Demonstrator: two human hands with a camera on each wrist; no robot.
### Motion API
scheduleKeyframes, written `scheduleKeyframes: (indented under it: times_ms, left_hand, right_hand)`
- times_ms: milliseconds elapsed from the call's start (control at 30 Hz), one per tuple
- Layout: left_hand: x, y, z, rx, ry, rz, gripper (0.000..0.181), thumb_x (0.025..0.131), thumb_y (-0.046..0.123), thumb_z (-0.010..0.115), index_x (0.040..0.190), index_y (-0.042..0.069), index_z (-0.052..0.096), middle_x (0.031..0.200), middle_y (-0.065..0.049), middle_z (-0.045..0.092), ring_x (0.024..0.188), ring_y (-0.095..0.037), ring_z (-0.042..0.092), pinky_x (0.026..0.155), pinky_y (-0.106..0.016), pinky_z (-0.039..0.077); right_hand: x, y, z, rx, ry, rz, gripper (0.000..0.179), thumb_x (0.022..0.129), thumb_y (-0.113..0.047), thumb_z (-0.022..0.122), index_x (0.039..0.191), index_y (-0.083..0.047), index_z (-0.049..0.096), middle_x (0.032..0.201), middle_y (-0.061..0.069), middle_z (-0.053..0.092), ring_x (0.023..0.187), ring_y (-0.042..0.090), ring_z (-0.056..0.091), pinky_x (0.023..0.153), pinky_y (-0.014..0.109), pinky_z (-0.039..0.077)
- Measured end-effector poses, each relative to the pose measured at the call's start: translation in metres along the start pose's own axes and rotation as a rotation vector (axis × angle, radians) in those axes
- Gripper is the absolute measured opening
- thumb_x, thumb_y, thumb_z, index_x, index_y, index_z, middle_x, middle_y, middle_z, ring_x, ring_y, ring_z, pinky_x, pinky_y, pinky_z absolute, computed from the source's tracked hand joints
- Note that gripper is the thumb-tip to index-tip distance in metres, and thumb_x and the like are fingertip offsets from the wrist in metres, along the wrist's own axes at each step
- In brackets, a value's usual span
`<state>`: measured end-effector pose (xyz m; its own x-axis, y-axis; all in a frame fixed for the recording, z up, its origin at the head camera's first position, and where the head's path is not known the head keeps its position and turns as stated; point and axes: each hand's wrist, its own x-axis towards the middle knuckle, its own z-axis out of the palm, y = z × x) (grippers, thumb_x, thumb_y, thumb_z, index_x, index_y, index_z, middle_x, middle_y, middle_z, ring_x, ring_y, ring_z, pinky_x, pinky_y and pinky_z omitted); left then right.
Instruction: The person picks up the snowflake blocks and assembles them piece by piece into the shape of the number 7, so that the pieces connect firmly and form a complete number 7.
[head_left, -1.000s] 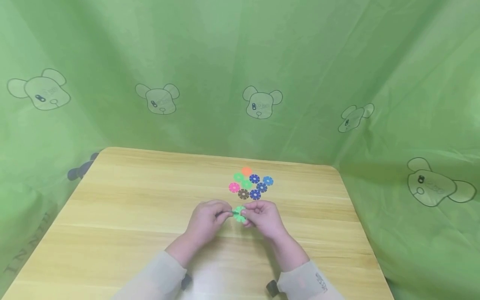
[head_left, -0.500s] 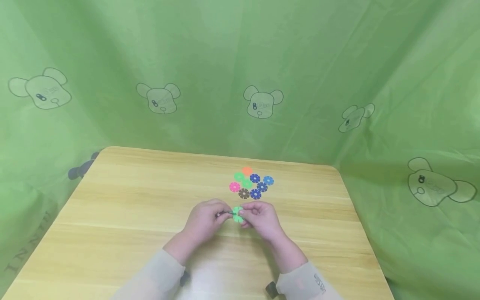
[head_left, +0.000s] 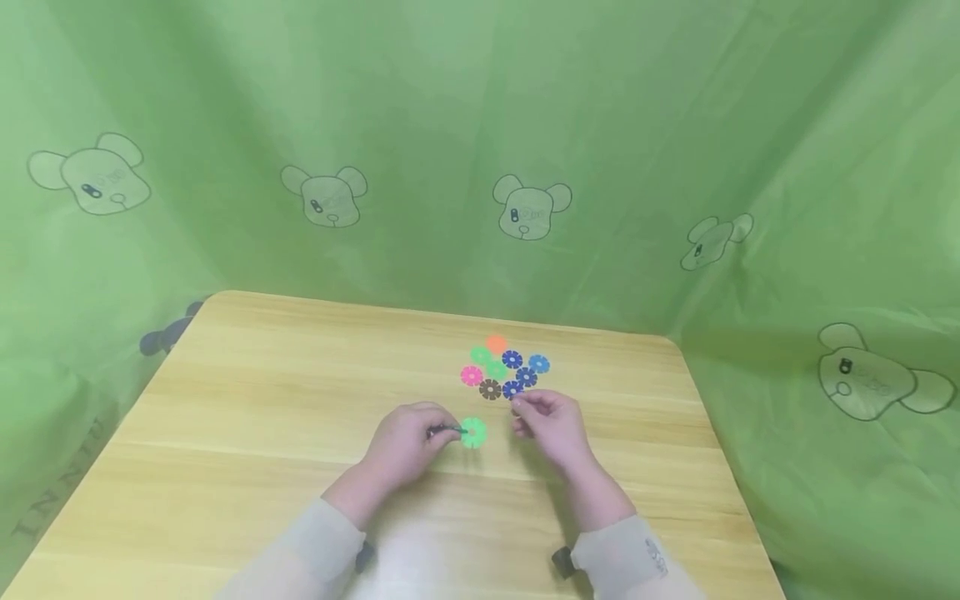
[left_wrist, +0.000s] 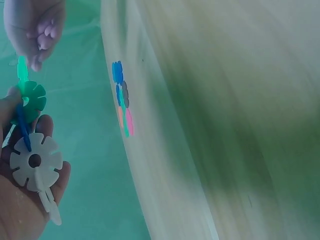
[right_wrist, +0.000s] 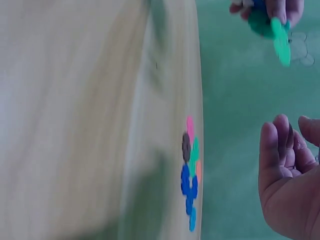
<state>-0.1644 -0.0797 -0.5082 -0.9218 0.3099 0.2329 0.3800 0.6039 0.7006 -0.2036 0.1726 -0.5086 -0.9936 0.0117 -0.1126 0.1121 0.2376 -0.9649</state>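
Note:
My left hand (head_left: 408, 443) grips a chain of slotted snowflake discs slotted into one another. At its free end, a light green disc (head_left: 473, 432) sticks out to the right above the table. In the left wrist view the chain continues through a darker green disc (left_wrist: 36, 98), a blue disc (left_wrist: 23, 129) and a white disc (left_wrist: 47, 162), with another white disc (left_wrist: 54, 212) edge-on over the palm. My right hand (head_left: 558, 427) hovers to the right of the chain, apart from it. Its fingers are loosely bent, and nothing shows between them in the right wrist view.
Loose discs lie flat in a cluster beyond the hands: orange (head_left: 497, 343), pink (head_left: 471, 376), brown (head_left: 490, 389), light blue (head_left: 538, 363), plus several green and dark blue ones. The wooden table (head_left: 247, 392) is bordered by a green printed curtain (head_left: 420, 100).
My right hand has let go of the light green disc and moved right, towards the loose discs. The left hand keeps holding the chain, nearly in place.

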Motion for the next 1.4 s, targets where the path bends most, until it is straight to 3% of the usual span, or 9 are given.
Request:
scheduleKeyframes:
  times_ms: [167, 333, 433, 533, 667, 800, 1100, 1400]
  left_hand:
    - [0.0, 0.001, 0.0, 0.008, 0.0, -0.001, 0.008, 0.096, 0.023, 0.078, 0.1, 0.016, 0.08, 0.103, 0.004, 0.078, 0.096, -0.015, 0.073, 0.091, -0.039, 0.061]
    - [-0.001, 0.0, 0.002, 0.01, -0.001, -0.004, 0.006, 0.096, 0.021, 0.079, 0.1, 0.016, 0.08, 0.103, 0.003, 0.078, 0.095, -0.014, 0.073, 0.09, -0.038, 0.061]
    - [-0.002, -0.001, 0.003, 0.007, -0.003, -0.014, 0.006, 0.096, 0.021, 0.079, 0.1, 0.016, 0.08, 0.104, 0.003, 0.078, 0.095, -0.014, 0.073, 0.09, -0.038, 0.061]
    - [-0.002, -0.002, 0.004, 0.003, -0.008, -0.018, 0.006, 0.096, 0.021, 0.079, 0.1, 0.016, 0.08, 0.103, 0.003, 0.077, 0.095, -0.014, 0.072, 0.089, -0.037, 0.062]
    - [-0.003, -0.003, 0.005, -0.012, -0.011, -0.019, 0.006, 0.096, 0.021, 0.079, 0.1, 0.016, 0.08, 0.103, 0.003, 0.078, 0.094, -0.013, 0.073, 0.089, -0.036, 0.062]
    - [-0.003, -0.004, 0.004, -0.023, 0.003, -0.014, 0.005, 0.095, 0.02, 0.08, 0.099, 0.016, 0.08, 0.103, 0.004, 0.078, 0.094, -0.013, 0.073, 0.088, -0.035, 0.062]
    - [-0.004, -0.007, 0.005, -0.011, 0.006, -0.016, 0.006, 0.095, 0.021, 0.08, 0.099, 0.016, 0.08, 0.103, 0.004, 0.077, 0.094, -0.013, 0.072, 0.088, -0.035, 0.062]
    - [-0.004, -0.01, 0.004, 0.003, 0.012, -0.005, 0.009, 0.095, 0.023, 0.08, 0.1, 0.015, 0.08, 0.103, 0.005, 0.078, 0.092, -0.012, 0.072, 0.086, -0.034, 0.062]
  right_hand:
    - [0.015, -0.004, -0.01, -0.097, 0.036, -0.026, 0.023, 0.099, -0.004, 0.073, 0.119, 0.008, 0.071, 0.108, 0.025, 0.074, 0.085, 0.035, 0.074, 0.074, 0.034, 0.065]
    - [0.026, -0.01, -0.012, -0.203, 0.035, -0.068, 0.026, 0.099, -0.008, 0.074, 0.121, 0.005, 0.072, 0.108, 0.021, 0.075, 0.088, 0.034, 0.072, 0.076, 0.038, 0.065]
    - [0.036, -0.006, -0.011, -0.262, 0.016, -0.078, 0.031, 0.099, -0.01, 0.074, 0.126, 0.006, 0.07, 0.111, 0.021, 0.074, 0.092, 0.038, 0.071, 0.072, 0.038, 0.064]
    - [0.047, 0.007, -0.009, -0.302, -0.009, -0.036, 0.037, 0.099, -0.011, 0.073, 0.132, 0.006, 0.066, 0.114, 0.021, 0.072, 0.095, 0.038, 0.07, 0.071, 0.038, 0.064]
    - [0.057, 0.024, -0.007, -0.398, -0.014, 0.018, 0.04, 0.099, -0.012, 0.072, 0.135, 0.004, 0.064, 0.117, 0.02, 0.071, 0.1, 0.033, 0.069, 0.082, 0.04, 0.063]
    - [0.063, 0.033, -0.003, -0.503, -0.014, 0.008, 0.042, 0.099, -0.015, 0.074, 0.135, 0.004, 0.065, 0.116, 0.019, 0.072, 0.104, 0.033, 0.069, 0.094, 0.047, 0.06]
    - [0.074, 0.045, 0.002, -0.668, -0.034, 0.035, 0.048, 0.1, -0.023, 0.074, 0.14, 0.001, 0.063, 0.116, 0.016, 0.072, 0.108, 0.034, 0.068, 0.101, 0.054, 0.055]
    - [0.077, 0.046, 0.006, -0.745, -0.032, 0.035, 0.053, 0.095, -0.028, 0.079, 0.139, -0.001, 0.065, 0.135, 0.022, 0.067, 0.124, 0.042, 0.064, 0.11, 0.061, 0.048]
